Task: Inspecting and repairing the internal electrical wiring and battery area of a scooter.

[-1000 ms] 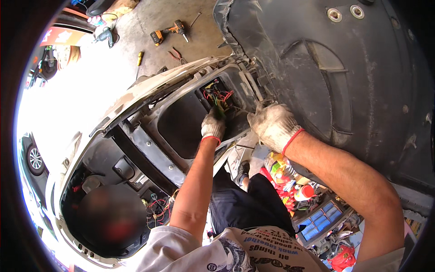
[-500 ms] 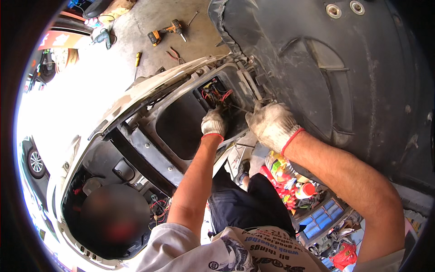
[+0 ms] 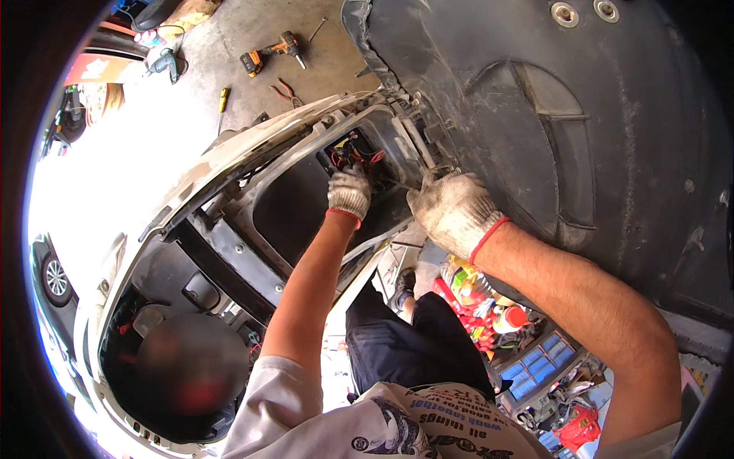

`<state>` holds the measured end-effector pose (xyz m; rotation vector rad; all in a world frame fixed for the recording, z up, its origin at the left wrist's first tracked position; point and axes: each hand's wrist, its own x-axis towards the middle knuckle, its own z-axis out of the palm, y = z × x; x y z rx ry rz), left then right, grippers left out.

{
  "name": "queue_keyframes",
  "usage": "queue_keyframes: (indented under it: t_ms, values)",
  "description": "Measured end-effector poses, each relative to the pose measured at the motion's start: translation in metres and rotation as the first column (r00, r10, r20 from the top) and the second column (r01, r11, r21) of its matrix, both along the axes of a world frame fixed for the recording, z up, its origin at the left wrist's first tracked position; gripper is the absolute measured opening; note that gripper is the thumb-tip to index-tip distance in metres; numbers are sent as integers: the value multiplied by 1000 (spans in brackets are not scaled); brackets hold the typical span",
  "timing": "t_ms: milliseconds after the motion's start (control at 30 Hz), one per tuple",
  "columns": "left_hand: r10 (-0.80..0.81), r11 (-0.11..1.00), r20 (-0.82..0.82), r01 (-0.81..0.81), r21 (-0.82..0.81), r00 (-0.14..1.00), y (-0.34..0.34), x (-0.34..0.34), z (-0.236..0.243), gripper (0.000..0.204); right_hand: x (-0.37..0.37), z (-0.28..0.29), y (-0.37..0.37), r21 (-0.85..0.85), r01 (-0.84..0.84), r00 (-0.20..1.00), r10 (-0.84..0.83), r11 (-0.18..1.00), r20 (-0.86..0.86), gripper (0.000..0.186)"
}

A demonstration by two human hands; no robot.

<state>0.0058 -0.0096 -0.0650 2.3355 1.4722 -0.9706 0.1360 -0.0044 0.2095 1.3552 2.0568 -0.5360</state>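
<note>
Both hands wear off-white knit work gloves with red cuffs. My left hand [image 3: 349,191] reaches into an open compartment [image 3: 294,206] of a pale vehicle body, its fingers curled against a bundle of red, yellow and dark wires [image 3: 355,153]. What those fingers pinch is hidden. My right hand [image 3: 453,206] is closed at the compartment's right edge. From it a thin shaft [image 3: 396,182], like a screwdriver's, points left toward the wires; its handle is covered by the glove.
A large black moulded panel [image 3: 520,153] stands along the right. On the floor beyond lie a cordless drill [image 3: 273,53], red-handled pliers [image 3: 286,92] and a yellow-handled screwdriver [image 3: 223,99]. A blue-lidded organizer box [image 3: 539,366] sits lower right. A second cavity [image 3: 130,314] opens lower left, partly blurred.
My left hand has shifted slightly up and left, its fingers now nearer the wires. The right hand keeps its closed grip, almost unmoved. The whole view has shifted a little.
</note>
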Motion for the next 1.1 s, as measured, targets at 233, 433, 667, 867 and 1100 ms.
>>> queue_keyframes:
  t_ms: [233,433,667,867,1100]
  values:
    - [255,949,280,-184,-256,925,24,15,17,43,12,-8,-9,8,38,999,-38,999,37,20]
    - [53,986,492,34,-166,869,4,-16,26,46,10,-7,-7,25,50,998,-49,998,-40,20]
    - [121,964,555,36,-265,823,2,-15,14,31,5,-5,-6,45,18,1000,-18,999,3,21]
    - [-116,993,222,109,41,968,-20,-18,-46,36,0,-3,-2,4,31,1000,-31,1000,-1,20]
    - [116,976,396,-30,-217,911,-1,12,-9,35,8,-3,-7,60,37,999,-37,998,-3,19]
